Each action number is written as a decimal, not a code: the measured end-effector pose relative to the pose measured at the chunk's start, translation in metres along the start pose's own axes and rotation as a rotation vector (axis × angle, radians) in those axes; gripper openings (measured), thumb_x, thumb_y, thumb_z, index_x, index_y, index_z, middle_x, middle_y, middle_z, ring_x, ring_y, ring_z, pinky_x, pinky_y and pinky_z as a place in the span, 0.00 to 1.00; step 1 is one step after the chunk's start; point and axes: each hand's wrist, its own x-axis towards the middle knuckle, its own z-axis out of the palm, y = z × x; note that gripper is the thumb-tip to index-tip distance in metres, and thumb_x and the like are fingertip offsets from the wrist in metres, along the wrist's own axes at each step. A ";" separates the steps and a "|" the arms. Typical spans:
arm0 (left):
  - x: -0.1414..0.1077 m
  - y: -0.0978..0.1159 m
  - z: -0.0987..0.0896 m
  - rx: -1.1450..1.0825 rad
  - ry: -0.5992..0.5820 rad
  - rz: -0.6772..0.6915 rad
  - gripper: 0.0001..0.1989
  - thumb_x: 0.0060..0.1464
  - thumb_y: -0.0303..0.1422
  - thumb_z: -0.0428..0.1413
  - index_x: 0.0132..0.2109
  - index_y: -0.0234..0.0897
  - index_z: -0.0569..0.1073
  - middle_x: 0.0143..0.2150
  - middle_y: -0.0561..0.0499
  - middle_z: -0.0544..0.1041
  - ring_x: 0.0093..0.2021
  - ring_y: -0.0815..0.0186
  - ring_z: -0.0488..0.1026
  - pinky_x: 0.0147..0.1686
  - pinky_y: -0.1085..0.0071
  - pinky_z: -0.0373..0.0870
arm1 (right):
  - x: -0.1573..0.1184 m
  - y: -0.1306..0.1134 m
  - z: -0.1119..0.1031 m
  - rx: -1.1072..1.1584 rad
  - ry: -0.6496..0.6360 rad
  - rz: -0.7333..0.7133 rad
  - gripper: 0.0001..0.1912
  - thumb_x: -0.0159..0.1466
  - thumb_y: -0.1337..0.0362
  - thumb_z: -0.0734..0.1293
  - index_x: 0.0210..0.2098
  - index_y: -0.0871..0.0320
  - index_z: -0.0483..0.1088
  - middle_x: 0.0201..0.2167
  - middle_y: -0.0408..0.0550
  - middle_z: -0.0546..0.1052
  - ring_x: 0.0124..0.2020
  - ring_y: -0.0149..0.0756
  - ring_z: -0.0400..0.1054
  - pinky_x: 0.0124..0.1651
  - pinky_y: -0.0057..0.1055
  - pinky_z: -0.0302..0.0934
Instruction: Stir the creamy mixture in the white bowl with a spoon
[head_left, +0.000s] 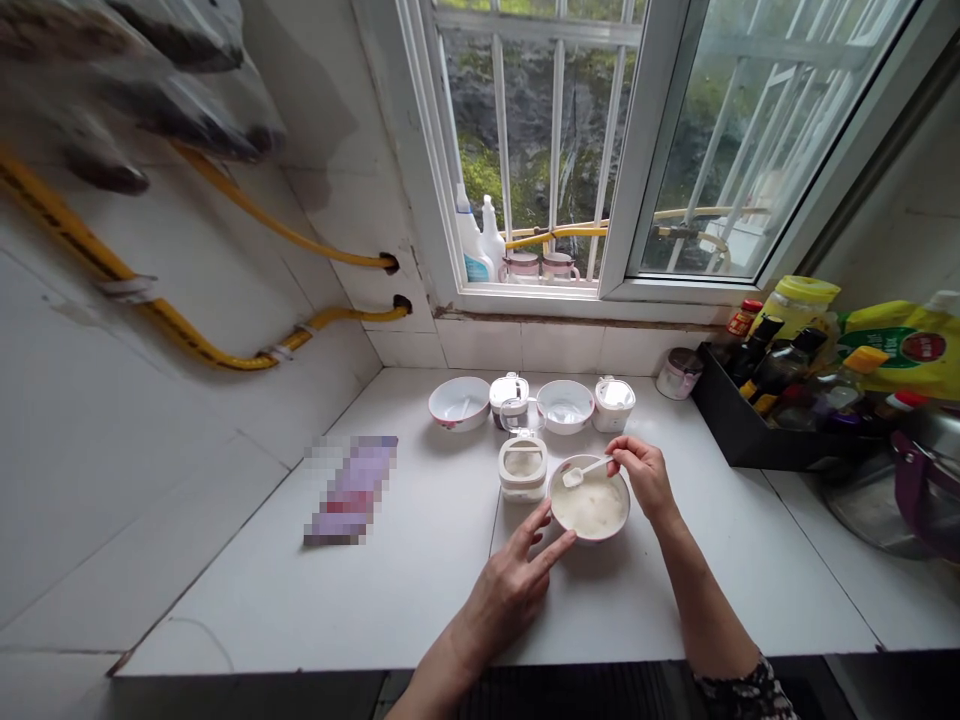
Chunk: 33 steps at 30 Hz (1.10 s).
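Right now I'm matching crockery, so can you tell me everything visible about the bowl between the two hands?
The bowl is round and pale, perhaps glazed ceramic, with a thin pinkish line at the rim. It sits upright on the white counter, just right of a square container, and holds a cream-coloured substance. Fingers of the left hand touch its near left side. The right hand holds a small white spoon inside its far left part.
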 end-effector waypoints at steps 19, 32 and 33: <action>0.001 0.000 0.000 -0.005 0.006 0.009 0.37 0.52 0.14 0.44 0.67 0.41 0.61 0.72 0.40 0.50 0.62 0.57 0.68 0.52 0.62 0.77 | -0.001 0.019 0.006 -0.546 0.011 -0.323 0.11 0.58 0.66 0.57 0.26 0.53 0.70 0.20 0.44 0.74 0.35 0.42 0.68 0.53 0.40 0.55; 0.001 0.001 -0.002 -0.002 -0.013 0.005 0.35 0.53 0.14 0.45 0.66 0.41 0.62 0.72 0.41 0.48 0.62 0.58 0.68 0.53 0.63 0.77 | -0.001 0.009 0.001 -0.347 0.054 -0.178 0.09 0.54 0.65 0.58 0.22 0.53 0.68 0.14 0.40 0.70 0.21 0.36 0.65 0.39 0.34 0.60; 0.001 0.001 -0.002 0.003 -0.013 0.006 0.35 0.53 0.14 0.45 0.66 0.40 0.63 0.73 0.41 0.48 0.62 0.58 0.68 0.53 0.64 0.76 | -0.001 0.009 0.001 -0.360 0.055 -0.186 0.09 0.54 0.65 0.58 0.22 0.53 0.68 0.14 0.40 0.70 0.22 0.36 0.65 0.40 0.34 0.60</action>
